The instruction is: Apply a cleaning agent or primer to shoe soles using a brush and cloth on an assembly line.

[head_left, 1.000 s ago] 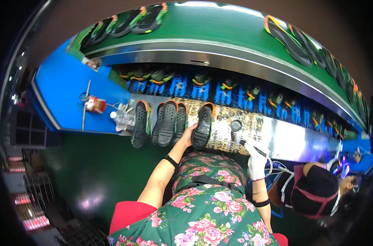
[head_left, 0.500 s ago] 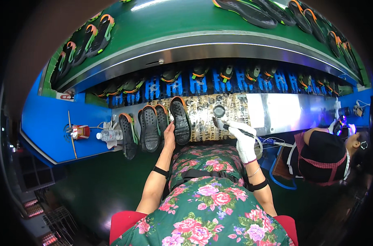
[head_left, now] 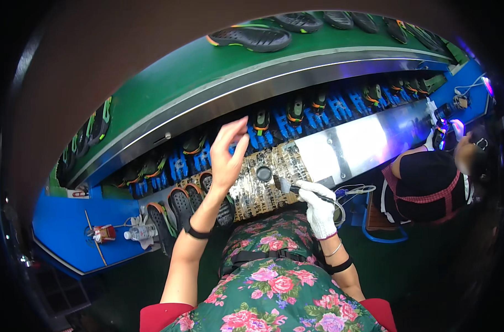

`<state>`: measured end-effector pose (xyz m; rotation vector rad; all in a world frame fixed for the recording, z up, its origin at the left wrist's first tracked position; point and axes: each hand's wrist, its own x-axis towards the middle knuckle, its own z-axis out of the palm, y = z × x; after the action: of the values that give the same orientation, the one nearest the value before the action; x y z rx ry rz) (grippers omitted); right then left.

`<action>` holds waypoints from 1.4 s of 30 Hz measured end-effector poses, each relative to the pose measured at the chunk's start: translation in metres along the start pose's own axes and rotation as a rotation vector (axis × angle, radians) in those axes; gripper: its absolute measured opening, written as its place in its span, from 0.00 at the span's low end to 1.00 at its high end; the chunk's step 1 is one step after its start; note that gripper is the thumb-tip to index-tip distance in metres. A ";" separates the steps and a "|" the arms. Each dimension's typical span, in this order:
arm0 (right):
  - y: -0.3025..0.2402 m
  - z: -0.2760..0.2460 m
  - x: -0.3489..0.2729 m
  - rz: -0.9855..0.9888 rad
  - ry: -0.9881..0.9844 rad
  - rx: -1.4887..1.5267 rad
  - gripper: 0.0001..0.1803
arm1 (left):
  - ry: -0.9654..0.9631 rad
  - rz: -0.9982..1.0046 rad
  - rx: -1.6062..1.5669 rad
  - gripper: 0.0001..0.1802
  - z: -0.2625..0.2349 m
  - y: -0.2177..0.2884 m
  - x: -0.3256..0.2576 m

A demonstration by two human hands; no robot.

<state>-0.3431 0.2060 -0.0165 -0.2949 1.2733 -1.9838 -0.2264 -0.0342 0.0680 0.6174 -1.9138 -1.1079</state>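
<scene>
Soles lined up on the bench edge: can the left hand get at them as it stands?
Probably yes. The bare left hand is raised open just above the row of dark shoe soles, holding nothing, and nothing lies between them. The gloved right hand, holding a brush, stays off to the side.

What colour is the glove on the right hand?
White, seen in the head view: the right hand's glove holds a brush.

The surface (head_left: 362,146) in front of me is a long strip, bare shiny metal to my right and covered with patterned paper (head_left: 274,185) before me. On the paper lie a row of dark shoe soles (head_left: 181,207) and a small round black pot (head_left: 264,174). To my left, the blue surface (head_left: 63,221) carries a plastic bottle (head_left: 140,233).
</scene>
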 end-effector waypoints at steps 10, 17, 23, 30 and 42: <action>-0.020 -0.017 -0.014 -0.046 0.090 0.019 0.13 | 0.024 0.258 0.527 0.37 0.084 -0.017 0.185; -0.029 -0.022 -0.023 -0.040 0.128 0.006 0.11 | 0.113 0.235 0.045 0.18 0.038 -0.014 0.140; -0.055 -0.013 -0.023 -0.059 0.032 0.150 0.10 | 0.202 0.256 -0.369 0.19 -0.081 -0.001 0.038; -0.079 0.019 -0.027 -0.111 -0.212 0.318 0.11 | 0.498 -0.038 -0.455 0.26 -0.124 0.018 -0.037; -0.084 0.067 -0.028 -0.128 -0.396 -0.184 0.08 | -0.103 -0.966 -0.931 0.32 -0.005 -0.022 -0.109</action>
<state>-0.3256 0.1990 0.0927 -0.8340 1.1990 -1.7952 -0.1626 0.0325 0.0054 0.9371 -0.8820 -2.4327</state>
